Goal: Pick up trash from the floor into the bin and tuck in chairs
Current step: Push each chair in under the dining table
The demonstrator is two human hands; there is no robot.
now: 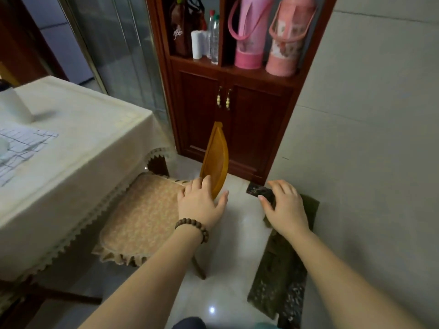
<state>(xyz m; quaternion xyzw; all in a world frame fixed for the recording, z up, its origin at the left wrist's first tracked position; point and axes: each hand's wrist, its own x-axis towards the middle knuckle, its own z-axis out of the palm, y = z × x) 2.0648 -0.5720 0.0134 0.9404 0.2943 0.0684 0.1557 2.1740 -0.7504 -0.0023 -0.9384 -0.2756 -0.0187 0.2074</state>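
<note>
Nearest, the left hand grips the wooden backrest of the chair, whose cushioned seat sits partly under the table. The right hand, right of that chair, rests with curled fingers on a dark second chair's top.

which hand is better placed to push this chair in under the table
Left. The left hand already rests on the chair's wooden backrest, fingers over its edge. The right hand grips a dark cloth-covered object by the wall.
</note>
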